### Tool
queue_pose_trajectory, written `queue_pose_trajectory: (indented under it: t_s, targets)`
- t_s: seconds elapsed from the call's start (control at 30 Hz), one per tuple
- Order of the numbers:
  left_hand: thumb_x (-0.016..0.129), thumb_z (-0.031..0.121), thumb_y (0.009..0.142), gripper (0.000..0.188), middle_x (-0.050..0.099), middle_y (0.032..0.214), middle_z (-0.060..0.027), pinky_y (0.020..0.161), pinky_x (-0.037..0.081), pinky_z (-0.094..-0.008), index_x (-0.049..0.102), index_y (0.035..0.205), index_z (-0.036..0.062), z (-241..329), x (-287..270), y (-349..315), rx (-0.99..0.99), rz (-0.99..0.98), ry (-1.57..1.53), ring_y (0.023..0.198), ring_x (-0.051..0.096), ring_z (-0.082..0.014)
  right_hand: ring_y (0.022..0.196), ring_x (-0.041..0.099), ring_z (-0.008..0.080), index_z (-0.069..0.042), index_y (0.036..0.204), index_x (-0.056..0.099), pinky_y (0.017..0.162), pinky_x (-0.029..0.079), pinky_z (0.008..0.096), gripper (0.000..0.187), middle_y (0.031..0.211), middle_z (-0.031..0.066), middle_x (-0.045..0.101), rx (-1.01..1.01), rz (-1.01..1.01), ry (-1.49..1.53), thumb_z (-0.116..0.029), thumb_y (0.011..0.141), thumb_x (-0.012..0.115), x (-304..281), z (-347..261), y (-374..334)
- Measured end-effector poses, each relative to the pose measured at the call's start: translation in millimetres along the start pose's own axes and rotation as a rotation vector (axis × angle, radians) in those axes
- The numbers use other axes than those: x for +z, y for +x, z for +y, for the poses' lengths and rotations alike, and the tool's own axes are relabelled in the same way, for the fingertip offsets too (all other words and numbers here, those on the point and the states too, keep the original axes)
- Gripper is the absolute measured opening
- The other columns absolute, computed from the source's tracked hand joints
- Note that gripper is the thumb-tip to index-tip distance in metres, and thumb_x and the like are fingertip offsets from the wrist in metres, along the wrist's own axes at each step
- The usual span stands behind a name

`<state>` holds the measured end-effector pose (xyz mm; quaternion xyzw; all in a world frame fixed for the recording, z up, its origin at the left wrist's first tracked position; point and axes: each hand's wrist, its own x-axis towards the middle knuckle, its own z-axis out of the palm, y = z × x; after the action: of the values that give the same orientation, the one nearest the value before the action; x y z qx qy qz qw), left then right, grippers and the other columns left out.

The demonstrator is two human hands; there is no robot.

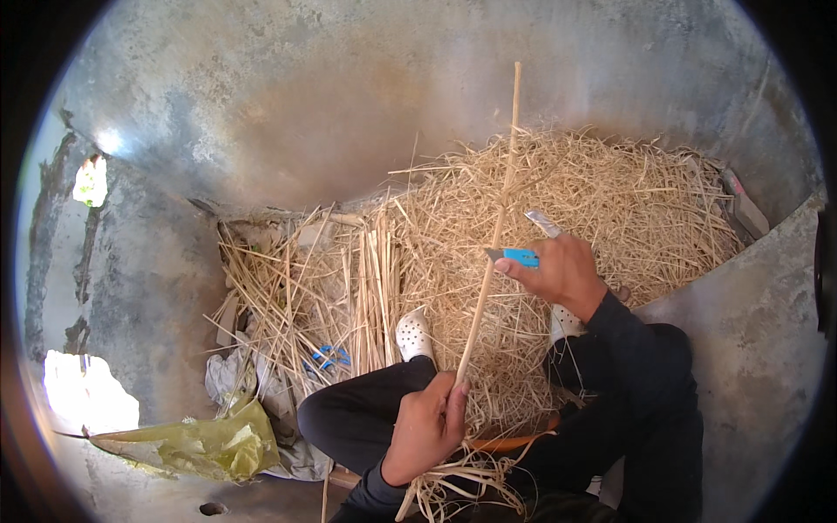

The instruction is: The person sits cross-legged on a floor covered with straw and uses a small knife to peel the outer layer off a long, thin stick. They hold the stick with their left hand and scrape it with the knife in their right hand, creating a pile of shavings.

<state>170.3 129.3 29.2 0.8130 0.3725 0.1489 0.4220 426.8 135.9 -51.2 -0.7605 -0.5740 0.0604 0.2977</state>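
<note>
My left hand point(429, 429) is closed round the lower part of a long, pale split cane or bamboo strip point(481, 309). The strip slants up and away from me, its far end over the straw-like pile. Thin curled shavings point(462, 484) hang below that hand near my lap. My right hand point(562, 275) grips a blue-handled utility knife point(521, 257), and the blade lies against the strip about halfway along. A whitish, silvery piece point(542, 224) sticks out above my right fingers; I cannot tell what it is.
A large heap of shavings point(610, 187) fills the floor ahead. Left of it lie straight strips point(377, 283) in a bundle and loose sticks point(277, 279). A yellowish plastic bag point(209, 444) is at lower left. Concrete walls point(331, 96) enclose the space. My white perforated clogs point(414, 335) touch the heap.
</note>
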Motion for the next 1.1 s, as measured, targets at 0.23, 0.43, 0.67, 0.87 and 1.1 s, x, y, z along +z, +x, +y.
queue_pose_trajectory:
  t_s: [0.23,0.43,0.67,0.87,1.1]
  targets:
    - [0.055,0.008,0.094,0.013,0.045,0.055,-0.0184,0.042,0.035,-0.0354,0.053,0.084,-0.0001,-9,-1,-5,-0.007,0.043,0.001,0.045,0.049,-0.0366,0.035,0.052,0.0229,-0.008,0.051,0.06,0.038,0.04,0.0374,0.082,0.04,0.0074,0.048,-0.265,0.048,-0.015,-0.086,0.072,0.047,5,-18,-21]
    - [0.055,0.006,0.093,0.007,0.052,0.061,-0.0173,0.045,0.041,-0.0336,0.057,0.092,0.0,11,-5,-17,0.065,-0.037,-0.022,0.049,0.056,-0.0324,0.037,0.051,0.0216,-0.006,0.051,0.057,0.038,0.038,0.0371,0.08,0.042,0.0085,0.049,0.26,0.022,-0.211,-0.079,0.08,0.046,-2,35,31]
    - [0.052,0.011,0.098,0.015,0.047,0.062,0.0003,0.049,0.034,-0.0236,0.061,0.097,-0.0011,3,-7,-3,-0.071,0.02,-0.193,0.053,0.041,-0.0058,0.04,0.048,0.0295,-0.005,0.055,0.058,0.043,0.037,0.0399,0.076,0.043,0.0114,0.042,0.132,0.1,0.02,-0.073,0.085,0.044,-26,0,1]
    - [0.052,0.01,0.097,0.013,0.045,0.055,-0.0091,0.045,0.034,-0.0284,0.059,0.095,-0.0005,-13,3,12,0.016,0.076,-0.116,0.047,0.041,-0.0094,0.037,0.052,0.0242,-0.009,0.053,0.06,0.041,0.042,0.0388,0.076,0.043,0.0078,0.05,-0.377,0.096,0.078,-0.081,0.075,0.051,-5,-42,-29]
    - [0.052,0.013,0.097,0.017,0.048,0.06,-0.0067,0.049,0.035,-0.0272,0.059,0.094,-0.0021,-1,7,5,-0.033,0.031,-0.109,0.053,0.043,-0.0111,0.036,0.052,0.0256,-0.008,0.05,0.059,0.038,0.04,0.0384,0.079,0.039,0.0093,0.047,-0.158,0.074,0.028,-0.083,0.071,0.052,-4,-14,-22]
